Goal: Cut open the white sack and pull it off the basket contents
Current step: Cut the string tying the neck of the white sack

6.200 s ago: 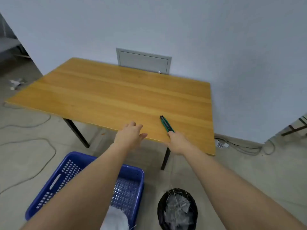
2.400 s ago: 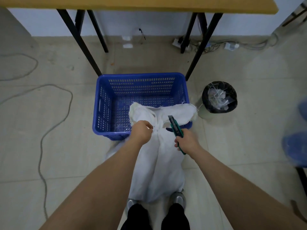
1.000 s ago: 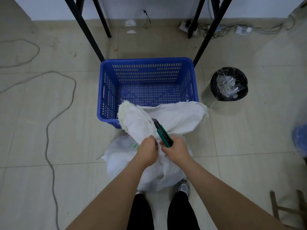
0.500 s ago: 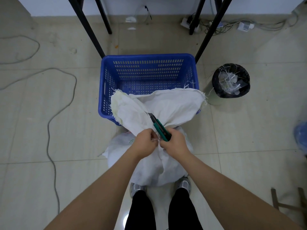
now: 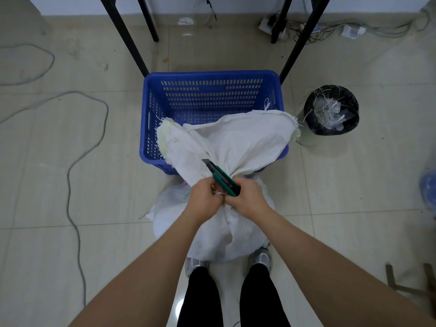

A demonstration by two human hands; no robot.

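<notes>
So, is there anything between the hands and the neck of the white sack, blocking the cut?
Nothing visible does. The left hand and right hand both grip the bunched neck of the white sack directly, and the green utility knife in the right hand lies against the fabric, blade pointing toward the blue basket.

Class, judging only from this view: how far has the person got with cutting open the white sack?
Done: the utility knife is in the right hand, blade out. In hand: both hands meet at the tied neck of the white sack; the left hand pinches it. Left: no cut is visible, and the sack still stands on the floor with its top flopped over the blue basket.
</notes>
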